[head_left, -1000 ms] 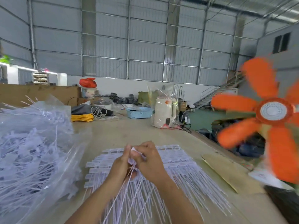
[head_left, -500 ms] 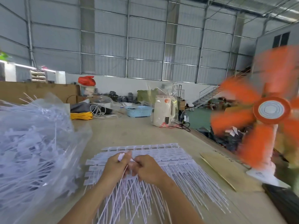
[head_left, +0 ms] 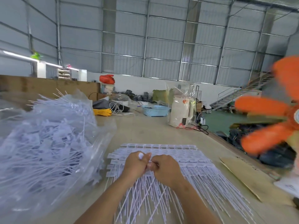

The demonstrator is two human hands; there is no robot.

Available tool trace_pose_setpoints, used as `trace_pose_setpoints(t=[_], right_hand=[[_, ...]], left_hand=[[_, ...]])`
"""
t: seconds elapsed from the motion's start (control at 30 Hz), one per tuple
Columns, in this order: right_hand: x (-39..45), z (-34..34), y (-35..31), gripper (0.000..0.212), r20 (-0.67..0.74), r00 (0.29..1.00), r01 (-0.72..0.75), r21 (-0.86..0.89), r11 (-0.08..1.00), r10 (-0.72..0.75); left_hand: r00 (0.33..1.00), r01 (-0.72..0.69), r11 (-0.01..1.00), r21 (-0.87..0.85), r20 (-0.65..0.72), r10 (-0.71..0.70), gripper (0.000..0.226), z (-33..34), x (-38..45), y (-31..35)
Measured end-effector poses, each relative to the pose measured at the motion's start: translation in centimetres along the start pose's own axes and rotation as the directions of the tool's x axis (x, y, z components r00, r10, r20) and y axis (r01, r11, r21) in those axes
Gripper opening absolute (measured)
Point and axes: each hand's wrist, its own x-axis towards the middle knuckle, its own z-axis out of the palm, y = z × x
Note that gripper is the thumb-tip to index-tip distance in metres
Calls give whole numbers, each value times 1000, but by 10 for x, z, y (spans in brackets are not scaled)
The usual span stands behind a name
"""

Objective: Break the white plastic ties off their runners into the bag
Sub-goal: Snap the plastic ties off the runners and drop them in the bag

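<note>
**Snapping ties from a runner, mid-stack**

Nearest the viewer, the thin tails of the ties (head_left: 150, 196) fan toward the camera; their long axis runs near to far, with the flat heads at the far end, joined along runners (head_left: 159, 145) that lie crosswise. The stack rests on the surface (head_left: 145, 126), directly ahead. Over its middle, the left hand (head_left: 135, 164) is curled round a small bundle of ties, a white end showing above the thumb. The right hand (head_left: 166, 167), touching the left, pinches ties at the head row; what lies under its fingers is hidden. The step in hand appears to be the break itself. The next move probably calls for a twist or pull at the heads, then a carry leftward to the bag (head_left: 48, 143), which lies just beside the stack, already bulging with loose ties. Further off, right, an orange fan (head_left: 267, 123) spins, blurred.
</note>
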Motion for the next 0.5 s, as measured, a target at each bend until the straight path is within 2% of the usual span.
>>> trace_pose_setpoints(t=[0.2,0.27,0.3,0.37,0.4,0.43,0.47,0.5], right_hand=[[-2,-8,-5,24,-23,997,67,-258,964,-75],[-5,-15,-9,22,-5,994,107,-295,949,-114],[-6,-20,-13,20,-32,989,130,-284,950,-145],[-6,-29,-20,21,-226,942,222,-141,965,-250],[-5,-33,-24,24,-345,906,266,7,964,-247],[-3,-37,-28,29,-426,886,298,215,930,-186],[-1,-38,-29,36,-429,896,292,379,878,-113],[1,-37,-30,42,-373,924,259,453,853,-83]], left_hand=[[999,-36,984,175,-20,41,36,2,3,4],[999,-25,983,181,-21,30,35,3,2,3],[999,-24,969,246,-29,32,32,1,2,1],[995,20,915,402,-94,19,29,-12,6,-3],[989,50,916,398,-148,11,31,-21,11,-9],[982,60,942,331,-189,4,32,-27,17,-11],[977,63,977,205,-211,-18,32,-29,17,-10],[978,80,995,67,-200,-65,30,-26,14,-6]])
